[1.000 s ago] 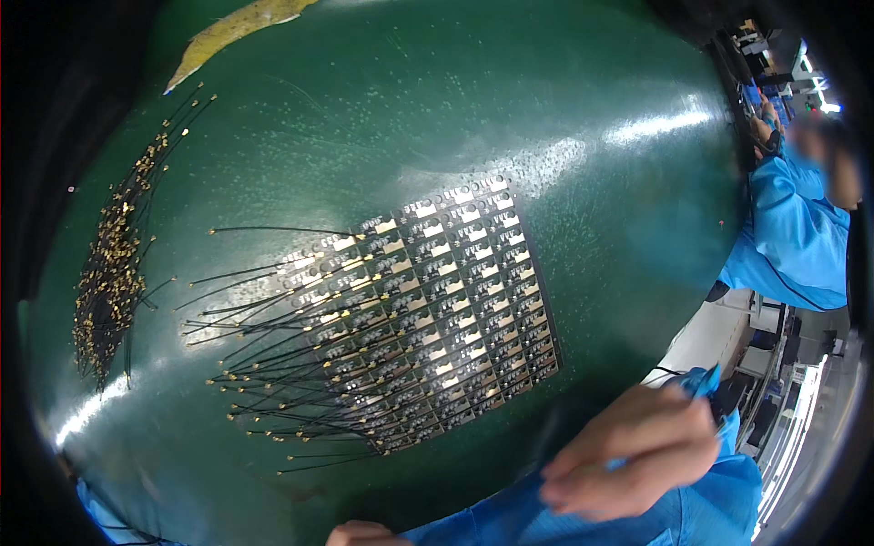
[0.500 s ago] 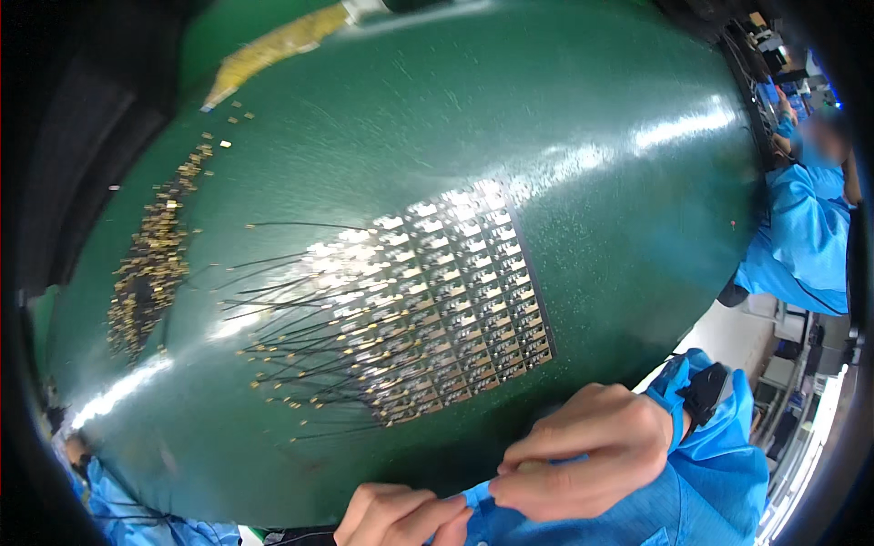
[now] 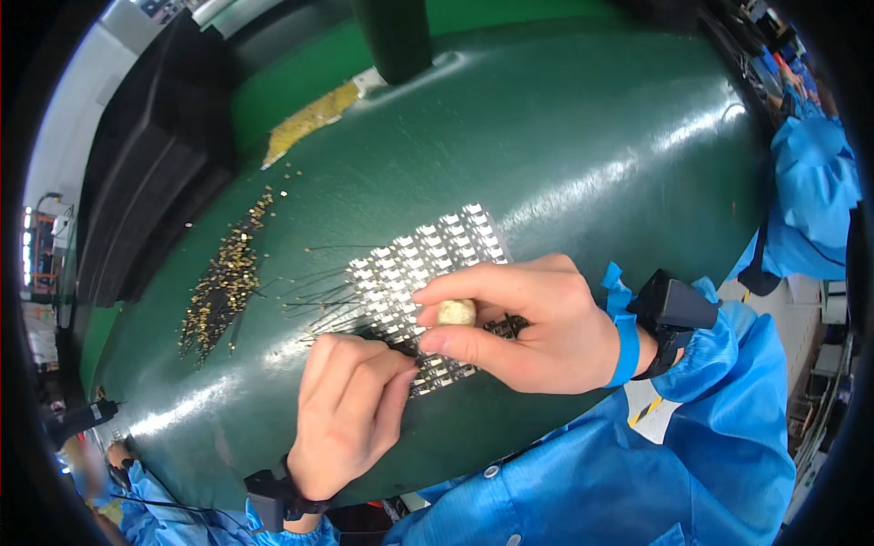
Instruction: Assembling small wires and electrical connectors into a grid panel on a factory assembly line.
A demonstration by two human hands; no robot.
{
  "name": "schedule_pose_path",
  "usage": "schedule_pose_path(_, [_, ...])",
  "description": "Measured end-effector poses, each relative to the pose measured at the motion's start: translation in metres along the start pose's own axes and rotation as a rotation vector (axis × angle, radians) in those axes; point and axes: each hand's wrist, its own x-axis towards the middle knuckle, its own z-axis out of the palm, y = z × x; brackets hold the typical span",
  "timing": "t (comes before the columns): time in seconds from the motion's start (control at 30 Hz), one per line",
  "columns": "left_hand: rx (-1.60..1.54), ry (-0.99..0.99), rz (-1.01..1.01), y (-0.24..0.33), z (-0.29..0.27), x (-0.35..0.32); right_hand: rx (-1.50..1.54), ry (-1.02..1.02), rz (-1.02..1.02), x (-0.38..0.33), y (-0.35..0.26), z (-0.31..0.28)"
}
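A panel of small silver-and-black board pieces in rows (image 3: 423, 250) lies on a green work surface (image 3: 583, 136). Thin black wires with small gold ends (image 3: 314, 303) stick out from its left side. My right hand (image 3: 555, 328) is over the panel's right part, its thumb and fingers closed around a small pale-yellow, rounded piece (image 3: 456, 313). At the panel's lower left edge, my left hand (image 3: 350, 409) is closed in a pinch; whatever may be in its fingertips is hidden. Both hands cover part of the panel.
A long heap of black wires with gold ends (image 3: 228, 282) lies to the left. Farther back are a yellow strip (image 3: 314, 123) and a dark green post (image 3: 391, 41). Black stacked blocks (image 3: 159, 164) stand at far left. People in blue sleeves (image 3: 815, 191) sit at both sides.
Both hands have come up from the near edge, close to my body, onto the panel. The pale-yellow piece now shows in my right hand. The whole view has shifted too.
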Motion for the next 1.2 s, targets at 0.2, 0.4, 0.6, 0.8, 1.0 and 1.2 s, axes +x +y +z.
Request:
schedule_pose_path(0.2, [0.175,-0.011,0.033,-0.005,0.002,-0.003,-0.074,-0.063,-0.007,0.002,0.002,-0.002])
schedule_pose_path(0.4, [0.185,0.008,0.032,-0.006,0.001,-0.002,-0.021,-0.035,0.012,0.008,-0.001,-0.001])
schedule_pose_path(0.6, [0.135,0.06,0.021,-0.007,0.003,0.003,-0.019,-0.088,-0.011,0.035,0.014,-0.01])
schedule_pose_path(0.8, [0.073,0.192,0.018,-0.008,-0.001,0.006,-0.197,-0.413,-0.2,0.044,-0.008,-0.037])
schedule_pose_path(1.0, [0.023,0.225,0.041,-0.009,0.003,0.007,-0.108,-0.384,-0.18,0.037,-0.005,-0.021])
schedule_pose_path(1.2, [0.046,0.222,0.048,-0.011,0.004,0.012,-0.18,-0.343,-0.228,0.04,-0.002,-0.023])
